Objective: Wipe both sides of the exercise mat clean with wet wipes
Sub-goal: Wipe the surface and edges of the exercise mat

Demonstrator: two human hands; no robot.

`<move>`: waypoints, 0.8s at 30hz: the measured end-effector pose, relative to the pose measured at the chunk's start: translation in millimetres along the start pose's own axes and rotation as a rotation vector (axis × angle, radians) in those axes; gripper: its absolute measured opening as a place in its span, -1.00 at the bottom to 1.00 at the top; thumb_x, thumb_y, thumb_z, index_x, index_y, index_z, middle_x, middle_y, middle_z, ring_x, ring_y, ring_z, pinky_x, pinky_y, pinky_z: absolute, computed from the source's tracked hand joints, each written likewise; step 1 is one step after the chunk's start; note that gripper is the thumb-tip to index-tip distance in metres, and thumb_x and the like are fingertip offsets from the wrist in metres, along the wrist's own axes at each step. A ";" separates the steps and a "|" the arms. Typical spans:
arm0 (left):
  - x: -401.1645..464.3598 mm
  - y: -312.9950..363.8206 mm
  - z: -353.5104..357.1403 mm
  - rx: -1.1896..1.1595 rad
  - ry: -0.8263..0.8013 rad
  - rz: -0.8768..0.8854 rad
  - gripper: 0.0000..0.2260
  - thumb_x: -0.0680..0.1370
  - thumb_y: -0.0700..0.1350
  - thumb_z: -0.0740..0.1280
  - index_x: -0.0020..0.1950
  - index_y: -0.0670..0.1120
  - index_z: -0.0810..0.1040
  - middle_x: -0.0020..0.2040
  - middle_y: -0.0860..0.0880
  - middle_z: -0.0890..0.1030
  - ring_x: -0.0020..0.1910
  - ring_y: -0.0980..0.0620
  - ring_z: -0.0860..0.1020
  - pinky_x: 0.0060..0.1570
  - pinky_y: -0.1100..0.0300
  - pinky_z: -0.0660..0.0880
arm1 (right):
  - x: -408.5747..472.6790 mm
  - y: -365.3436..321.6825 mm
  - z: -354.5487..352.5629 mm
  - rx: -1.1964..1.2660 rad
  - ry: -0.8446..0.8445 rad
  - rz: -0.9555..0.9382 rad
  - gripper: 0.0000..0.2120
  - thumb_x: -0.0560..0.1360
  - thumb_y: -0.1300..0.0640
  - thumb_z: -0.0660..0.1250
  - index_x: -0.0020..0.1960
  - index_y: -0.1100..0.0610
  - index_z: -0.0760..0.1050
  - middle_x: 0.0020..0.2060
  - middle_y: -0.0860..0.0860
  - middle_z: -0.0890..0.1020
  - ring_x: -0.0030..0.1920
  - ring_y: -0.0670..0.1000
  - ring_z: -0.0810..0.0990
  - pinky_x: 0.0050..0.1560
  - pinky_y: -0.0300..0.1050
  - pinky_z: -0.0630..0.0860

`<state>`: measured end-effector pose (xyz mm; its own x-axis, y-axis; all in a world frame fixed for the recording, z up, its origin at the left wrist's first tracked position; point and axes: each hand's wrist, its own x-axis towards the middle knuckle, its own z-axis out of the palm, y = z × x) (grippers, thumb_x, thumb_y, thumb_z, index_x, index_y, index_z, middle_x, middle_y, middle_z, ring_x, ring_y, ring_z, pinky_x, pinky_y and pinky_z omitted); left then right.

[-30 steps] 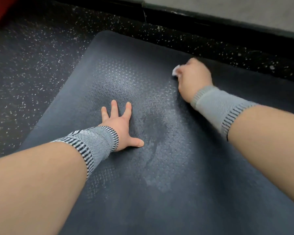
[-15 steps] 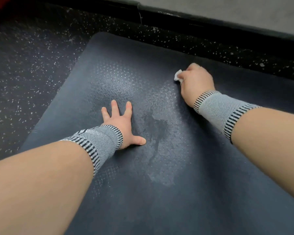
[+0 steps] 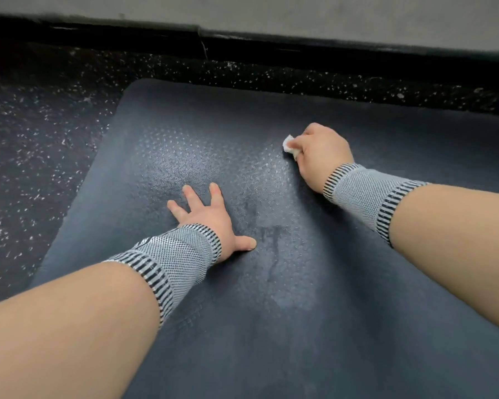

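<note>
Mat point(image 3: 314, 326) lies under flat, spread left hand point(image 3: 211, 217); right hand point(image 3: 321, 156) pinches wipe point(image 3: 289, 144).

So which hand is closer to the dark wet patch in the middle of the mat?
Left. The left hand lies flat with its thumb right at the wet patch; the right hand, holding the wipe, is farther off, up and right.

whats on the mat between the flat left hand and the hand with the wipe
No object. In the head view, only bare exercise mat runs between the left hand and the right hand gripping the wet wipe, its bumpy surface showing damp wipe streaks.
</note>
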<state>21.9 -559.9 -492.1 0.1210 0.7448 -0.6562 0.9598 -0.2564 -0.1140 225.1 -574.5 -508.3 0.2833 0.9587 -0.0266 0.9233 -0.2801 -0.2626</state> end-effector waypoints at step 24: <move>-35.5 -63.5 35.9 0.060 0.164 0.441 -0.08 0.39 0.25 0.44 0.58 0.02 0.04 0.59 -0.06 -0.07 0.56 -0.12 -0.06 0.50 -0.05 0.12 | -169.4 -80.8 17.0 0.178 -0.256 -0.340 -0.76 0.54 0.18 0.21 0.12 0.04 0.58 -0.04 0.08 0.50 -0.02 0.14 0.48 -0.05 -0.09 0.39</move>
<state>-52.4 -592.2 -488.4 0.5564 0.6434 -0.5258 0.7923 -0.6014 0.1025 98.1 -713.4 -498.9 -0.1218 0.9824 -0.1419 0.8873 0.0437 -0.4591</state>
